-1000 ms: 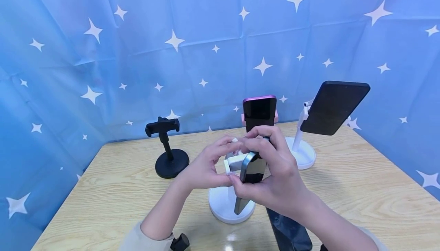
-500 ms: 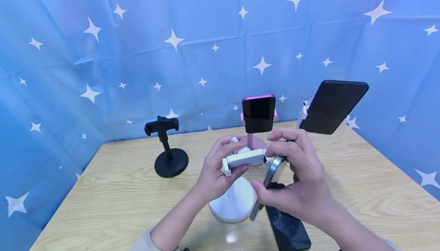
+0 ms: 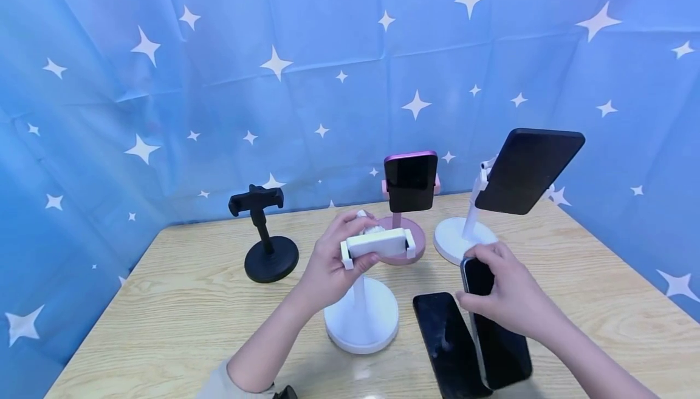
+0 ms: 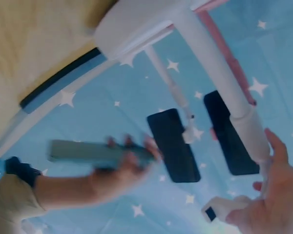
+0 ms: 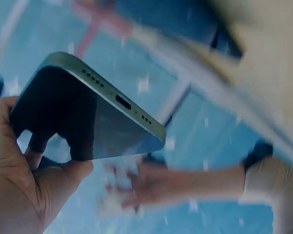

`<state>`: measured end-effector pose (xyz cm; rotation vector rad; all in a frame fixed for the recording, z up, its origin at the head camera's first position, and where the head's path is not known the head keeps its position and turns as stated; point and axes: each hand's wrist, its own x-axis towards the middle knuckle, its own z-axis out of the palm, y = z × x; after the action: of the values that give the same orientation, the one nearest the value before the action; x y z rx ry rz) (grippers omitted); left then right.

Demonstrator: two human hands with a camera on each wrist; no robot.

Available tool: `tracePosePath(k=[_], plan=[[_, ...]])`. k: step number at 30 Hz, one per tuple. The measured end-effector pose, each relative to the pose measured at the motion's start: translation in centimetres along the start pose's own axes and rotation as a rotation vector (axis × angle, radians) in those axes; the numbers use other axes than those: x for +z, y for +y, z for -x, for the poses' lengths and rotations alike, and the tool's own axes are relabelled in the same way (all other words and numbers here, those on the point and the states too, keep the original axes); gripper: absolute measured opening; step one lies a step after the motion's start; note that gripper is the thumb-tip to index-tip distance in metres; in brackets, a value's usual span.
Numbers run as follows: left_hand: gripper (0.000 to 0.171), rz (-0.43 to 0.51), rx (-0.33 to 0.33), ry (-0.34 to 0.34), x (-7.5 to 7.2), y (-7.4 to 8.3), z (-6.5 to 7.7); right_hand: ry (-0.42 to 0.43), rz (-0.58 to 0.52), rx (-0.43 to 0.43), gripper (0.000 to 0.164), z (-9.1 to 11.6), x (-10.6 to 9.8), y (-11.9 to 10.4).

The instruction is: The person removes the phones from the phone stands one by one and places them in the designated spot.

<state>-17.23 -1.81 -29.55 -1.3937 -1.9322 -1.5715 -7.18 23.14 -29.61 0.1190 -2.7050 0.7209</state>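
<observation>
My left hand [image 3: 340, 259] grips the clamp head of a white phone stand [image 3: 362, 320], thumb in front and fingers behind. That clamp [image 3: 377, 243] holds no phone. Off to the right, my right hand [image 3: 505, 296] holds a phone [image 3: 500, 344] by its upper end, between thumb and fingers. The phone has a dark screen and a pale metal edge, with a charging port showing in the right wrist view. It is tilted over the table beside another black phone [image 3: 448, 344], which lies flat and is partly covered by it.
Behind stand a pink phone stand [image 3: 418, 238] bearing a phone [image 3: 411, 183] and a white stand [image 3: 451, 244] bearing a large dark tablet-like device [image 3: 529, 171]. A black phone stand [image 3: 268, 259] is at the left. A starry blue curtain [image 3: 339, 34] backs the wooden table [image 3: 191, 314].
My right hand has carried the phone away from the white clamp, rightward and down beside the lying phone. My left hand stays on the clamp, which has shifted slightly left.
</observation>
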Motion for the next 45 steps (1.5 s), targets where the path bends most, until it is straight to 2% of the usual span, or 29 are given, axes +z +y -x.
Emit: tracePosePath(k=[4, 7, 10, 17, 22, 25, 29, 33, 37, 42, 45], plan=[[0.036, -0.003, -0.026, 0.002, -1.2, -0.5, -0.7, -0.173, 0.049, 0.086, 0.049, 0.0, 1.2, 3.6], [0.036, -0.011, -0.049, 0.013, -2.1, -1.1, -1.2, -0.234, 0.068, 0.108, 0.053, 0.0, 1.9, 5.7], [0.034, -0.032, -0.047, 0.027, -2.8, -1.8, -1.8, -0.267, 0.074, 0.115, 0.052, -0.1, 2.4, 6.8], [0.035, -0.120, 0.010, 0.067, -3.3, -4.2, -3.2, -0.307, 0.091, 0.112, 0.043, -0.6, 3.7, 7.2], [0.034, -0.163, -0.012, 0.092, -3.5, -5.7, -3.9, -0.328, 0.051, 0.116, 0.036, -0.8, 4.4, 7.1], [0.034, -0.160, -0.040, 0.107, -3.7, -5.1, -4.4, -0.326, 0.055, 0.122, 0.036, -0.9, 4.5, 7.2], [0.033, -0.141, -0.082, 0.114, -4.0, -4.0, -4.8, -0.325, 0.058, 0.119, 0.035, -0.9, 4.6, 7.2], [0.033, -0.125, -0.101, 0.112, -4.4, -4.5, -4.9, -0.327, 0.043, 0.124, 0.034, -1.0, 4.6, 7.3], [0.033, -0.070, -0.125, 0.104, -4.7, -5.2, -4.9, -0.332, 0.028, 0.138, 0.033, -1.0, 4.4, 7.4], [0.034, 0.010, -0.187, 0.084, -5.2, -5.8, -4.9, -0.326, 0.047, 0.128, 0.031, -1.0, 4.5, 7.4], [0.035, 0.027, -0.228, 0.074, -5.6, -5.9, -4.8, -0.321, 0.057, 0.127, 0.033, -1.0, 4.6, 7.4]])
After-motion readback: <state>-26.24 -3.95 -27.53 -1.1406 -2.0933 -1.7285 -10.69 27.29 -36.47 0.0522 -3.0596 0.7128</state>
